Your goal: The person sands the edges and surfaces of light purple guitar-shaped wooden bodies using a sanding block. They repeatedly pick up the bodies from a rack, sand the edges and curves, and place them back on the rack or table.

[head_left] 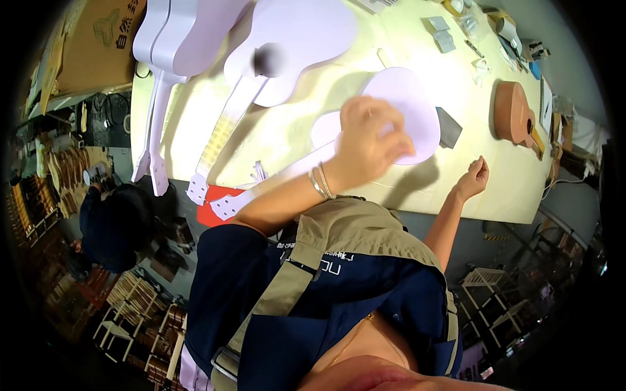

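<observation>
A lavender-painted guitar body [417, 91] lies on the pale table, its neck slanting down to the left to a headstock [229, 206] with holes. Above that body is my left hand [375, 137], bracelets at the wrist, fingers bent and blurred by motion. I cannot tell whether it touches the guitar. Beside the body's right side lies a dark grey sheet [448, 128]. Farther right, near the table's front edge, my right hand [476, 176] is closed with fingers curled in; anything inside is hidden.
More lavender guitars, one flat [313, 32] and one at the far left [189, 39], fill the table's left side. A small brown guitar [514, 112] rests at the right. Grey sheets [441, 36] lie at the back. A person [117, 225] is beyond the left edge.
</observation>
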Action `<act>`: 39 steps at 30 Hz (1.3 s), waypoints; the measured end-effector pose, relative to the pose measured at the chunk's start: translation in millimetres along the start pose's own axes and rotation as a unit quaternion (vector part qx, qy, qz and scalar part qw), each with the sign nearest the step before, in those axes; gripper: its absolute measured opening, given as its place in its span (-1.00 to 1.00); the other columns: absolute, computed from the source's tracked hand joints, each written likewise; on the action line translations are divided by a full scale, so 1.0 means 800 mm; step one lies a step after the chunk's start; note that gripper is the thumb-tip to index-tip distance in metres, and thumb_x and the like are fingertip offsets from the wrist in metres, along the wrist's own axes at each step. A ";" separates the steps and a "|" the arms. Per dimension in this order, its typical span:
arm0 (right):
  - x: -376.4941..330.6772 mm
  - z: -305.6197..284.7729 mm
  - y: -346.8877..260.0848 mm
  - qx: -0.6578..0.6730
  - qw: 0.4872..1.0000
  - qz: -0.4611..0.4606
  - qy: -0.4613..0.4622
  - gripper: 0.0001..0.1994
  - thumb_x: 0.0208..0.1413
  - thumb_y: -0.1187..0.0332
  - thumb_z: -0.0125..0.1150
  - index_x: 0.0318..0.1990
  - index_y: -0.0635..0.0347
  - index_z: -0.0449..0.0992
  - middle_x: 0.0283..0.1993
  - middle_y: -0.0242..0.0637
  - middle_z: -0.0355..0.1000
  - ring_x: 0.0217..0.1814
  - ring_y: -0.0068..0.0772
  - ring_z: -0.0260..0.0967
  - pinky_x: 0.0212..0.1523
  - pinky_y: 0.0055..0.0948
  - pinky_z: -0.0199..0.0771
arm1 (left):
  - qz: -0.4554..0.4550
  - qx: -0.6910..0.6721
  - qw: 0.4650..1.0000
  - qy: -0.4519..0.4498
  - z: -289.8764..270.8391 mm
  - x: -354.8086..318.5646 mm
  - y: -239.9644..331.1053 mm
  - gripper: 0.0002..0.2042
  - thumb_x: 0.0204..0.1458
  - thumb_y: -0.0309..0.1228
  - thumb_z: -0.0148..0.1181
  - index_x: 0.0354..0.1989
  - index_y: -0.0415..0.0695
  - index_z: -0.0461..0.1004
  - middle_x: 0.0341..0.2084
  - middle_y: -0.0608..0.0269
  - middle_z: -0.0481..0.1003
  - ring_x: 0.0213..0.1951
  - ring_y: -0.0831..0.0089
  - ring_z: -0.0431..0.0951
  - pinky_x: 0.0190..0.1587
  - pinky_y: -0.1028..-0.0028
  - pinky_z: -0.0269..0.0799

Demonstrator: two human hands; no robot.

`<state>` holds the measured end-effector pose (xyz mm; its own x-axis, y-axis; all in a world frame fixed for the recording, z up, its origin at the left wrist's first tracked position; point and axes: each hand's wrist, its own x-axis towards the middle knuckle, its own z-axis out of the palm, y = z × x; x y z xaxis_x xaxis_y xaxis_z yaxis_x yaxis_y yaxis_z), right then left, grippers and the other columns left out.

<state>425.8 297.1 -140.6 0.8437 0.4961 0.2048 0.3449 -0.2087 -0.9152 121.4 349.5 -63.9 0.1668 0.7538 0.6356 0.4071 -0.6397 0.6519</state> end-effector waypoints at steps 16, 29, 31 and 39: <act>-0.018 0.031 0.022 -0.350 0.903 -0.217 -0.122 -0.50 -0.03 0.45 0.13 0.11 0.28 0.17 0.03 -0.03 0.14 0.12 -0.09 0.02 0.09 -0.22 0.10 | -0.186 0.072 0.980 -0.018 0.014 0.038 -0.200 -0.89 -0.17 -0.39 0.21 -0.65 -0.08 0.45 0.08 0.03 0.16 0.24 -0.05 -0.13 0.12 -0.26 -0.55; -0.048 0.135 -0.072 -0.277 0.877 -0.336 -0.203 -0.59 0.01 0.47 0.09 0.06 0.22 0.23 0.05 -0.13 0.15 0.16 -0.17 0.03 0.12 -0.26 0.10 | -0.240 0.065 0.969 0.002 0.026 0.051 -0.208 -0.85 -0.17 -0.41 0.18 -0.71 -0.08 0.44 0.17 -0.04 0.04 0.26 -0.05 -0.25 0.06 -0.29 -0.69; -0.046 0.134 -0.068 -0.279 0.876 -0.337 -0.200 -0.60 0.01 0.47 0.08 0.05 0.22 0.25 0.04 -0.13 0.16 0.15 -0.17 0.04 0.11 -0.27 0.11 | -0.243 0.077 0.967 0.004 0.028 0.056 -0.207 -0.88 -0.17 -0.39 0.17 -0.67 -0.07 0.47 0.15 0.01 0.08 0.26 -0.03 -0.20 0.05 -0.29 -0.67; -0.049 0.135 -0.069 -0.283 0.877 -0.337 -0.196 -0.64 0.00 0.49 0.08 0.01 0.22 0.30 0.02 -0.12 0.18 0.13 -0.17 0.07 0.10 -0.29 0.13 | -0.235 0.180 0.955 0.003 0.027 0.070 -0.199 -0.89 -0.29 -0.30 0.29 -0.64 0.02 0.48 0.05 0.22 0.21 0.21 0.08 -0.02 0.06 -0.32 -0.54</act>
<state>328.8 380.1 -135.7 0.2033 0.8953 0.3963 0.9525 -0.0871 -0.2918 85.6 496.7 -140.7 -0.1149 0.9437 0.3103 0.7178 -0.1371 0.6827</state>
